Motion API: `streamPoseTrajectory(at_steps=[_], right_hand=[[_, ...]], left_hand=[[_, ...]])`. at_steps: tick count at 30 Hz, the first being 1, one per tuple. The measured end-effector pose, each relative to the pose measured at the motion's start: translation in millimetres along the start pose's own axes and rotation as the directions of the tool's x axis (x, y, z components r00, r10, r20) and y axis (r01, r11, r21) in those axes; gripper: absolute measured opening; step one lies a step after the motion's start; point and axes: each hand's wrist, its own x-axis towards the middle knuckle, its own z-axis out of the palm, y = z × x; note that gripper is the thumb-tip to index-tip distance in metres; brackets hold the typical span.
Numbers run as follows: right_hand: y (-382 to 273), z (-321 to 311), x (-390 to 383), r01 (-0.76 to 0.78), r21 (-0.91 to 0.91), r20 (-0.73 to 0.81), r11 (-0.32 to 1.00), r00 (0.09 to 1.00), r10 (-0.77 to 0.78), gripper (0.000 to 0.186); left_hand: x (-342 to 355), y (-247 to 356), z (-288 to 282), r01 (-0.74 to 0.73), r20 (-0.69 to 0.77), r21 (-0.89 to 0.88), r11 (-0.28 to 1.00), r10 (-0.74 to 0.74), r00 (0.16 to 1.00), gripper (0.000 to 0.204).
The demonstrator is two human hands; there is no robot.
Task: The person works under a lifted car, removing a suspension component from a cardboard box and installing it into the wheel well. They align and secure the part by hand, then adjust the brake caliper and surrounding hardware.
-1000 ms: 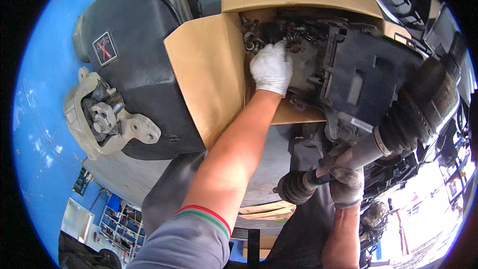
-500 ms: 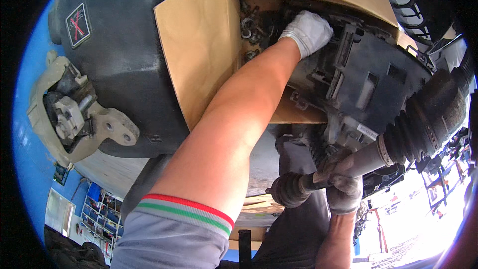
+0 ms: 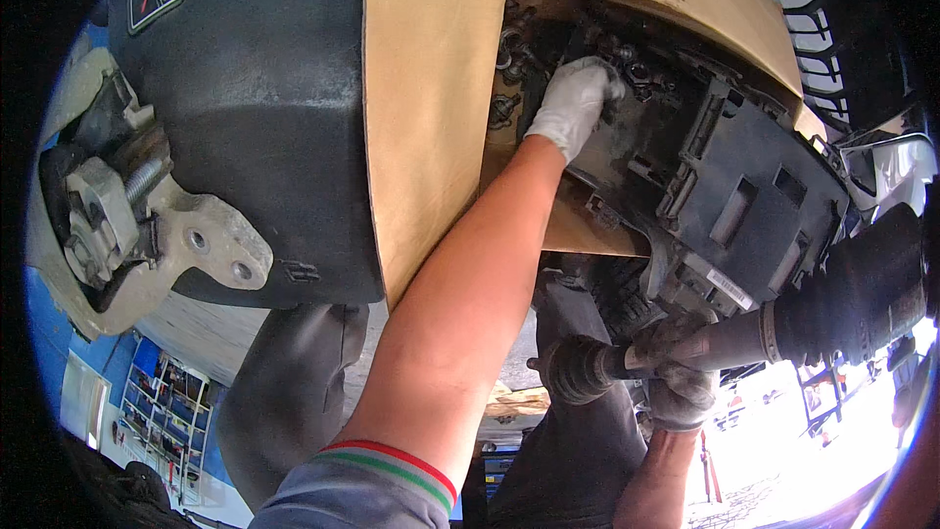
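Gripping the drive shaft (image 3: 715, 345) from below, the right hand (image 3: 676, 387) in a dirty grey glove has its fingers curled closed around the bare metal bar, between the ribbed rubber boot (image 3: 862, 294) and the joint end (image 3: 573, 369). Above the shaft hangs the dark plastic undertray (image 3: 744, 186) with its ribs and slots. Further up from the shaft, the left hand (image 3: 578, 103), in a white glove, reaches into the greasy engine cavity (image 3: 519, 59) between cardboard sheets (image 3: 431, 108); its fingers are bent against the metal parts, and whether they grip anything I cannot tell.
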Motion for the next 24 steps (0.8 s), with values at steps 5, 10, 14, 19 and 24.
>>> streamPoseTrajectory(at_steps=[5, 10, 14, 19, 24], right_hand=[[2.2, -0.8, -2.0, -0.028, 0.008, -0.034, 1.0, 0.999, 0.029, 0.025], [4.0, -5.2, -7.8, -0.062, -0.062, -0.088, 0.996, 0.995, 0.057, 0.041], [5.7, -10.2, -8.7, -0.072, -0.031, -0.078, 0.997, 0.995, 0.069, 0.044], [5.1, -7.2, -7.8, -0.093, -0.054, -0.038, 0.994, 0.995, 0.091, 0.048], [2.8, 0.9, -5.5, -0.155, -0.05, -0.105, 0.987, 0.983, 0.149, 0.051]], left_hand=[[7.4, -1.1, 11.1, 0.259, 0.16, -0.297, 0.919, -0.22, 0.962, 0.019], [25.1, -2.9, 59.3, -0.253, 0.179, 0.931, 0.264, 0.274, 0.945, 0.019], [36.4, -16.7, 59.9, -0.442, 0.507, 0.859, -0.259, 0.306, 0.806, 0.018], [45.7, -25.7, 61.3, -0.422, 0.485, 0.872, -0.247, 0.319, 0.814, 0.013], [15.9, -2.7, 23.2, -0.021, -0.185, 0.592, 0.806, 0.162, 0.969, 0.03]])
